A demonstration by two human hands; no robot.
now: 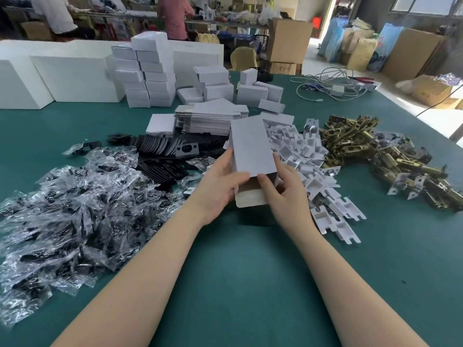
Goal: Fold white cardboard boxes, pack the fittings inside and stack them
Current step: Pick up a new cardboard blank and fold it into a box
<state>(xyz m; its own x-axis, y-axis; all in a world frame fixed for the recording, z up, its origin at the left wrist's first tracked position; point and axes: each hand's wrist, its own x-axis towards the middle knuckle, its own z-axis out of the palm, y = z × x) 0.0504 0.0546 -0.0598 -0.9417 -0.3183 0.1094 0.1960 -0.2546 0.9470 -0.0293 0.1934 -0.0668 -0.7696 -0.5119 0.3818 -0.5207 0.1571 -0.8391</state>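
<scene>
Folding step. Both hands, left hand and right hand, grip a white box above the green surface, near end open. Next, likely: load fittings from the right.

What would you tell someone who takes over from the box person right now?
Left hand and right hand: both grip one white box, raised above the green table, its near end open with the flap hanging down.
Supplies: flat box blanks behind it, white inserts right of it, brass latches far right, black plates and bagged parts on the left.
Done: finished boxes stacked at the back.
Left: fill this box, close it, stack it, then carry on.
</scene>
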